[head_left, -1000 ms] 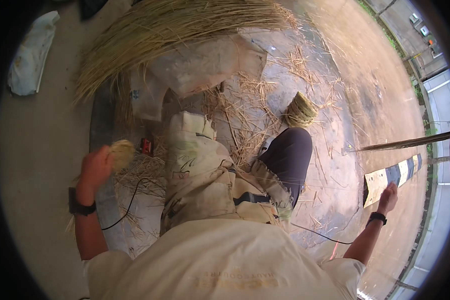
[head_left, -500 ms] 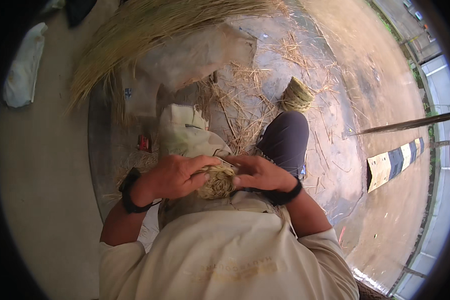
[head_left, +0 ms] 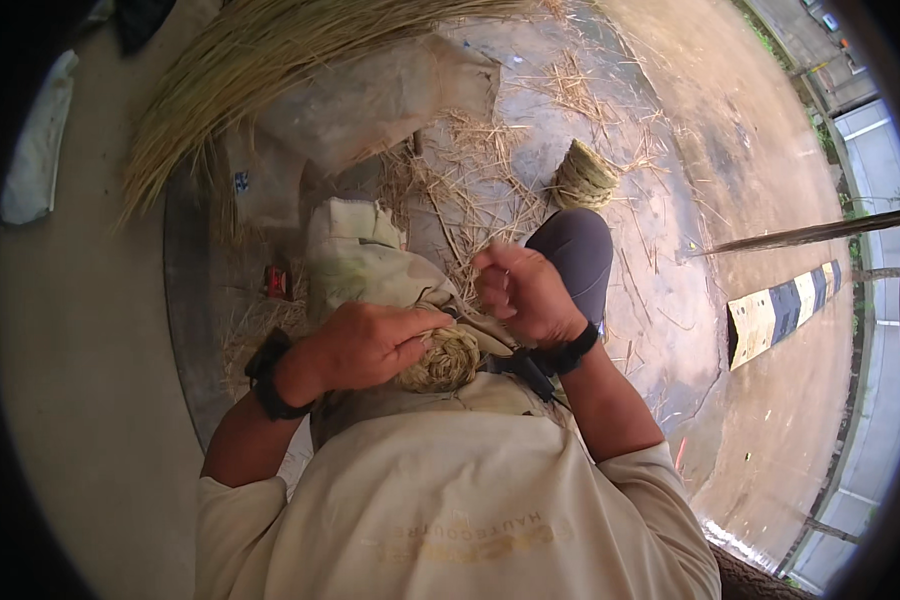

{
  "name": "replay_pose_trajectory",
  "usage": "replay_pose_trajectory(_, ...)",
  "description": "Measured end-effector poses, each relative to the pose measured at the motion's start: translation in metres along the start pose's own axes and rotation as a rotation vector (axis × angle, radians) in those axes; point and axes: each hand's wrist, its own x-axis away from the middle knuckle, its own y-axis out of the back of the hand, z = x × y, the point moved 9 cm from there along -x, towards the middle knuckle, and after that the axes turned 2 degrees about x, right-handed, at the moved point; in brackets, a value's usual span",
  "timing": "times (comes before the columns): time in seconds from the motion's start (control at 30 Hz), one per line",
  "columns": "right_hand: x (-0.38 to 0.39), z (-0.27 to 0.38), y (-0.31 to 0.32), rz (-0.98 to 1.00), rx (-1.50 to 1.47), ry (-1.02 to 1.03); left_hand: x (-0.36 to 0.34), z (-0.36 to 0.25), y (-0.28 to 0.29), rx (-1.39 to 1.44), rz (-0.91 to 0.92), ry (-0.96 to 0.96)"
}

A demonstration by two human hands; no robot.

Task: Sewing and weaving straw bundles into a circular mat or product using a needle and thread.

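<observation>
In my lap rests a small round piece of braided straw (head_left: 442,365). My left hand (head_left: 365,345) is closed on its upper left edge, thumb and index finger pinching it. My right hand (head_left: 530,292) is raised above and to the right of the piece, apart from it, near my dark-clad right knee (head_left: 580,255). Its fingers are curled in and slightly blurred. Whatever they may hold is too small to make out.
A rounded stack of coiled straw rope (head_left: 585,178) stands beyond my right knee. Loose straw bits (head_left: 460,190) litter the ground. A long straw bundle (head_left: 270,65) lies at far left by a plastic sheet (head_left: 360,105). A small red box (head_left: 277,282) sits left; a striped barrier (head_left: 785,312) lies right.
My right hand has left the straw piece and swung up and to the right, its fingers curled. My left hand still grips the piece.
</observation>
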Motion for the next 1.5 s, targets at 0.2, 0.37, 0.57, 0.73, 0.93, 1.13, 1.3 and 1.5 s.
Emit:
replay_pose_trajectory(0.2,0.021,0.007,-0.071,0.006,1.256,0.181,0.017,0.007,0.006,-0.04,-0.044,0.051)
replay_pose_trajectory(0.37,0.031,0.006,-0.075,-0.005,1.425,0.108,0.033,0.017,0.001,-0.048,0.018,0.19)
replay_pose_trajectory(0.57,0.05,0.003,-0.041,-0.158,1.008,0.171,0.016,0.012,-0.014,0.033,-0.056,0.116)
replay_pose_trajectory(0.73,0.027,0.041,-0.057,-0.236,0.074,0.201,0.005,0.007,-0.017,0.001,0.003,0.088)
replay_pose_trajectory(0.93,0.064,-0.038,-0.193,0.804,1.482,0.731,0.009,0.021,-0.019,0.053,0.008,0.096)
replay_pose_trajectory(1.13,0.052,-0.058,-0.17,0.794,1.204,0.514,0.013,0.041,-0.017,0.439,-0.08,0.155)
replay_pose_trajectory(1.3,0.071,-0.025,-0.167,0.672,1.378,0.593,0.015,0.053,-0.018,0.25,-0.048,0.287)
replay_pose_trajectory(1.5,0.186,0.161,0.02,-0.64,1.373,0.458,0.06,0.096,0.044,0.145,-0.461,0.454)
